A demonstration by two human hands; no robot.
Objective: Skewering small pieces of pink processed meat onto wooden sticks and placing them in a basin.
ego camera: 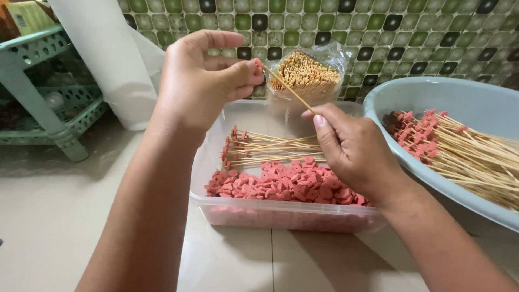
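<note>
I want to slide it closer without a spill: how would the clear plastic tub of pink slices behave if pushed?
The clear tub probably slides easily on the smooth tiled surface. It looks low and wide, so unlikely to tip. Its thin walls may flex, and the loose pink slices could shift.

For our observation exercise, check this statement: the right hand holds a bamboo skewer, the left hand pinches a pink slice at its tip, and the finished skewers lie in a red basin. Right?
Not quite: the head view shows the basin is pale blue, not red. The rest stands: the right hand holds the skewer, and the left hand pinches a pink slice at its tip.
</note>
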